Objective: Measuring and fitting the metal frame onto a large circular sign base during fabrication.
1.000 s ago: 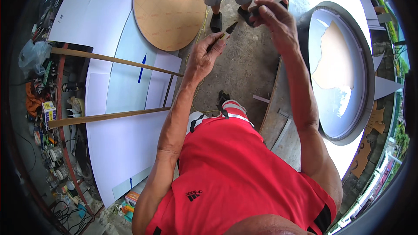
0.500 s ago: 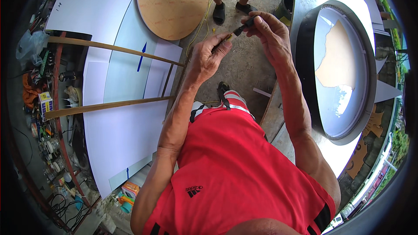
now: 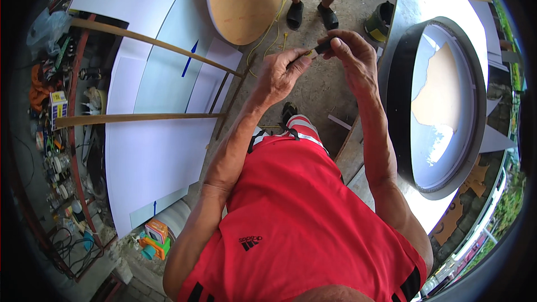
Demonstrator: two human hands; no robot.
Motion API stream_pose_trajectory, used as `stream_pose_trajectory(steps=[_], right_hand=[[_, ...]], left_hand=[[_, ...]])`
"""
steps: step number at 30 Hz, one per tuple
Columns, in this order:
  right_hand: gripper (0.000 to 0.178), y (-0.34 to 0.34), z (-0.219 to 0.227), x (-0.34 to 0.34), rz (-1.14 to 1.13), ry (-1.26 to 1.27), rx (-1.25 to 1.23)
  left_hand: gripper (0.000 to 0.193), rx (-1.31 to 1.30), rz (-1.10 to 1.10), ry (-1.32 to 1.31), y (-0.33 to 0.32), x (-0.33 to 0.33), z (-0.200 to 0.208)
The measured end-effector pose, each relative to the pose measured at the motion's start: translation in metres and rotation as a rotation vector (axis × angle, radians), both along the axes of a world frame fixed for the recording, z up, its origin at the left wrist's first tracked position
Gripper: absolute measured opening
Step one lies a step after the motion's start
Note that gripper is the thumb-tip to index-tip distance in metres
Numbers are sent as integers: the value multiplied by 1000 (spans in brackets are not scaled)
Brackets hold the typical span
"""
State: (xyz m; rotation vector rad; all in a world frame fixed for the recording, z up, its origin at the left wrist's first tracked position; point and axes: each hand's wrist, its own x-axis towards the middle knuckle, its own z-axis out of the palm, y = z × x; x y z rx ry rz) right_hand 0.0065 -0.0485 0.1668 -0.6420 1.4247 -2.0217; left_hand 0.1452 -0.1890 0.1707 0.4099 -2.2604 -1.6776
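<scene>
I pinch a small dark tool (image 3: pixel 316 51) between both hands above the concrete floor (image 3: pixel 330 86): left hand (image 3: pixel 282 70) fingers clamped low, right hand (image 3: pixel 349 50) fingers on its upper-right end.

Both forearms rose from lower edge, bare, converging ahead of chest. Left hand (image 3: pixel 278 72) was held with back toward camera, fingers curled, thumb and forefinger pinched together at tip. Right hand (image 3: pixel 351 55) sat just beside it, slightly higher, fingers bent inward, fingertips (image 3: pixel 334 43) closed in pinch facing left hand. Hands nearly touched at pinch points. Elbows bent, right arm closer to full extension than left.
</scene>
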Motion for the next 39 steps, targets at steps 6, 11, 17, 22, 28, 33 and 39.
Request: stream_pose_trajectory(steps=[6, 11, 17, 22, 28, 33, 39], right_hand=[[27, -5, -10, 24, -56, 29, 45], [26, -21, -27, 48, 32, -47, -88], [23, -53, -38, 88, 121, -123, -92], [25, -74, -43, 142, 4, -104, -57], [27, -108, -46, 200, 101, -82, -38], [26, -148, -35, 251, 191, -253, -65], [30, -150, -44, 258, 168, -259, 109]], left_hand=[[29, 73, 8, 38, 0, 18, -11], [31, -96, 108, 24, -7, 50, -13], [31, 53, 200, 34, -23, 95, -18], [27, 62, 212, 88, -33, 133, -35], [26, 58, 240, 133, -68, 195, -44], [28, 8, 268, 68, -100, 242, -38], [34, -40, 314, -27, -119, 279, -55]])
